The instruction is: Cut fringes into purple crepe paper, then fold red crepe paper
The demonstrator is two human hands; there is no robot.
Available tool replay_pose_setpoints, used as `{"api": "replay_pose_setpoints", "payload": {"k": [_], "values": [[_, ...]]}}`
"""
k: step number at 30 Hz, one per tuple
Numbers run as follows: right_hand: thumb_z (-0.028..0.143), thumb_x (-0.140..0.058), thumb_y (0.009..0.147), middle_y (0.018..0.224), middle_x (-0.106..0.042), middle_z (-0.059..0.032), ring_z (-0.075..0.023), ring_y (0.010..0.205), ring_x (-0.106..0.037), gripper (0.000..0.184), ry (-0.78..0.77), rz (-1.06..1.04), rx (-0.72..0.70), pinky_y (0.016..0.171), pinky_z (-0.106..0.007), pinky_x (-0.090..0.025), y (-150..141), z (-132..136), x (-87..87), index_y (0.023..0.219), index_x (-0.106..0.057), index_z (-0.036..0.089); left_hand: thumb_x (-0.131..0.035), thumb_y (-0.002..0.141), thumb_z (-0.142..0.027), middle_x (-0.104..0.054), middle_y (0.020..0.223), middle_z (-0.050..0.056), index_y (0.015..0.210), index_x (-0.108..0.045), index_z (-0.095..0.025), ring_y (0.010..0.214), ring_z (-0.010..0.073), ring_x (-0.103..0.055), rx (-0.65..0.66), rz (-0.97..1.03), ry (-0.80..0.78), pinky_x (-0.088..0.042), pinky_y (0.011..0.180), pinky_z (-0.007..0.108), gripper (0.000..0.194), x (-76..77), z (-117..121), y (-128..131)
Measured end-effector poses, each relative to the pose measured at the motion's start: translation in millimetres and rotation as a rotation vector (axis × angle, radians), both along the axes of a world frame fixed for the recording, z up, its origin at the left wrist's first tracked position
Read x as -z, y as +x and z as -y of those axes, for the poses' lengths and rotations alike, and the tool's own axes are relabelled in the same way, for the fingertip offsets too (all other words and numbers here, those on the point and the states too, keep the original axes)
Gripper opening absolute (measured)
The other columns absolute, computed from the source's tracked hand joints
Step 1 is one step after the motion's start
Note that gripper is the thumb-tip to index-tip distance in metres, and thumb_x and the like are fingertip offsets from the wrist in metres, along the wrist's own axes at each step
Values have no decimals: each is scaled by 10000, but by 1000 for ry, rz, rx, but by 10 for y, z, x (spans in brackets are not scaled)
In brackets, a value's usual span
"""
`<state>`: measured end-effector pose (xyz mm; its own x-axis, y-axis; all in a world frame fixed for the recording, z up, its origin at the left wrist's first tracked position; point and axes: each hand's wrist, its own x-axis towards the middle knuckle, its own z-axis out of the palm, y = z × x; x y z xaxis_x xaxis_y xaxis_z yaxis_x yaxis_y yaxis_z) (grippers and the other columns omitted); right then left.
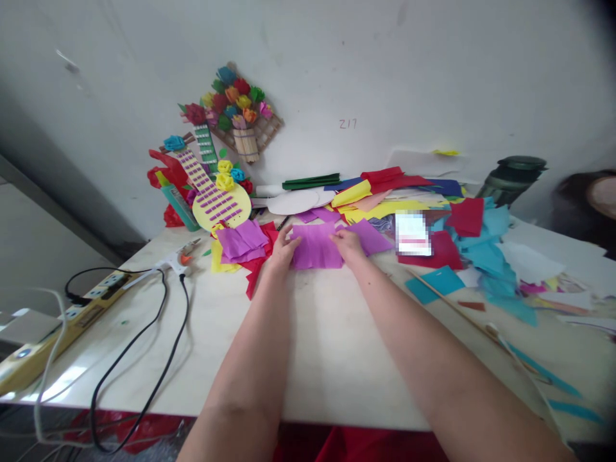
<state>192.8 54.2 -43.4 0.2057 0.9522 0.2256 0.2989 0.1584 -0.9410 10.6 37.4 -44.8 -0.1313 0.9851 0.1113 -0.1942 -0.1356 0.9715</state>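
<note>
Between my two hands a rectangle of purple crepe paper (pixel 316 246) is spread out over the table. My left hand (pixel 285 248) pinches its left edge, thumb and fingers closed on it. At the opposite edge my right hand (pixel 348 245) grips the same sheet. Another purple crepe piece (pixel 369 236) lies just behind my right hand. To the left of my left hand, folded purple crepe paper (pixel 243 240) rests on red and yellow pieces.
A hot glue gun (pixel 178 258) lies on the left, its black cord looping near a power strip (pixel 91 308). Behind stand a paper guitar (pixel 221 204) and a green glue bottle (pixel 179 204). Coloured paper, a wooden stick (pixel 447 300) and a dark bottle (pixel 513 179) are on the right.
</note>
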Motion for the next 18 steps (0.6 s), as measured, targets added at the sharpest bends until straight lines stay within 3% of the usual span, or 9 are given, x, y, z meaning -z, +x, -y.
{"api": "replay_pose_setpoints", "payload": {"k": [10,18], "values": [[370,-586,617,441,-372,51,-113,472,-353,226,25,-18,15,487,-259,-320,-16,12,12,495,-489,207,-720,608,-227,-638,860,53,1315,-384,-190,753,171,-617,103,-37,59,-488,719,303,784,-79,94,52],[379,-583,614,432,-386,53,-128,489,-401,223,-1,4,34,517,-263,-331,-17,-19,28,495,-507,207,-618,633,-134,-618,735,7,1342,-388,-217,532,96,-536,131,-112,92,-446,549,218,750,-135,150,68]]}}
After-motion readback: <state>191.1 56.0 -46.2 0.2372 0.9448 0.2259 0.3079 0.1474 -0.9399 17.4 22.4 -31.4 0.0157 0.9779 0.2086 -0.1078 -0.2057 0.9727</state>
